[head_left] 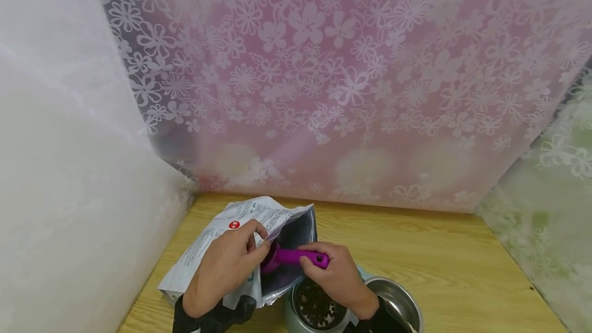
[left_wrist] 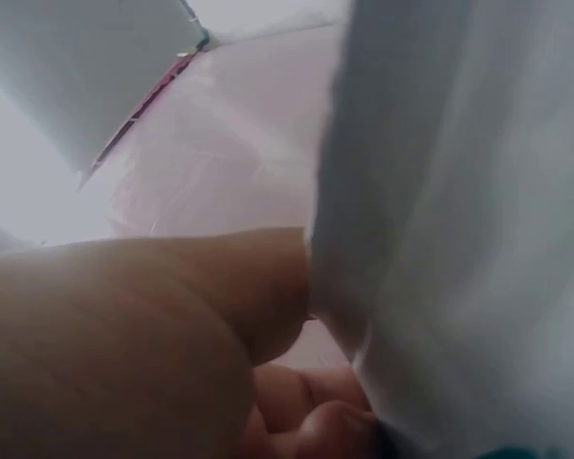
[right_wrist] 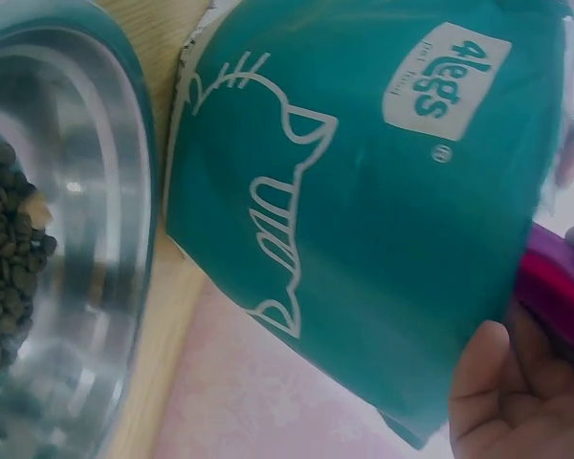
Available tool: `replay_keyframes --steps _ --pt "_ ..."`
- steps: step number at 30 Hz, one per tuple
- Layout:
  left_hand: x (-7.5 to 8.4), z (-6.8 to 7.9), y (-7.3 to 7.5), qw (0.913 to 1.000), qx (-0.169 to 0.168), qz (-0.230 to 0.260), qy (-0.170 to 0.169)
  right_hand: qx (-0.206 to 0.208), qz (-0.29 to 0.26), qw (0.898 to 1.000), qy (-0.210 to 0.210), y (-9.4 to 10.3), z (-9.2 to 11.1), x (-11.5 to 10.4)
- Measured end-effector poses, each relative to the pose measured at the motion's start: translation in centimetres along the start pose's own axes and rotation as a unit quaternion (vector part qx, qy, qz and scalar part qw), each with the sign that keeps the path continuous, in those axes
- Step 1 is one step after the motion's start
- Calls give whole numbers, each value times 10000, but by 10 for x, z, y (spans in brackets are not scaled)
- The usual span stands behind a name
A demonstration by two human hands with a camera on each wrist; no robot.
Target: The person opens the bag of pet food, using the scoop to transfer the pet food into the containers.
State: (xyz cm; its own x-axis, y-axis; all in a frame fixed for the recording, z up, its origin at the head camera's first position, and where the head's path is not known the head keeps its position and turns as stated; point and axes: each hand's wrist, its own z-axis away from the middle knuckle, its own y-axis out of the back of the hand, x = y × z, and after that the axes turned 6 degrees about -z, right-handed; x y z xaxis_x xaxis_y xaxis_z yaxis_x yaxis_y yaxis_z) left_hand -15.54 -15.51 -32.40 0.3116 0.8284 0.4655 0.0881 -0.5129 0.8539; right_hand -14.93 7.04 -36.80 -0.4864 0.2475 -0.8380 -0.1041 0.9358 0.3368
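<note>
Scooping inside the bag (right_wrist: 354, 229) — my right hand (head_left: 339, 274) grips the purple scoop (head_left: 296, 256) | my left hand (head_left: 228, 266) pinches the bag's mouth (head_left: 299, 233) — best spread wide, scoop level.

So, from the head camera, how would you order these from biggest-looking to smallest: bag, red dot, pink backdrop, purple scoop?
1. Pink backdrop
2. Bag
3. Purple scoop, partly hidden
4. Red dot

The scoop's (head_left: 296, 257) far end is mostly hidden inside the bag (head_left: 210, 251). Fine print (head_left: 250, 212) is way too tiny to read from the head cam, and the food bowl (head_left: 291, 313) and metal bowl (head_left: 404, 297) both get chopped by its bottom edge. Left wrist cam: bag's blurry, cropped on the right.
</note>
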Motion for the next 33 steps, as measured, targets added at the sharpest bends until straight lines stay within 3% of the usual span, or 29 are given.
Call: replay_keyframes --steps 4,16,23,33 --pt "0 -1 -1 10000 28 -14 17 31 2 10000 -82 8 2 -11" --pt "-3 -1 0 9999 79 90 76 128 98 9999 0 33 9 -14" --pt "-4 -2 1 9999 72 84 81 -77 209 9997 -55 54 18 -1" --pt "-4 -3 2 9999 17 99 92 -314 12 9994 168 83 29 -15"
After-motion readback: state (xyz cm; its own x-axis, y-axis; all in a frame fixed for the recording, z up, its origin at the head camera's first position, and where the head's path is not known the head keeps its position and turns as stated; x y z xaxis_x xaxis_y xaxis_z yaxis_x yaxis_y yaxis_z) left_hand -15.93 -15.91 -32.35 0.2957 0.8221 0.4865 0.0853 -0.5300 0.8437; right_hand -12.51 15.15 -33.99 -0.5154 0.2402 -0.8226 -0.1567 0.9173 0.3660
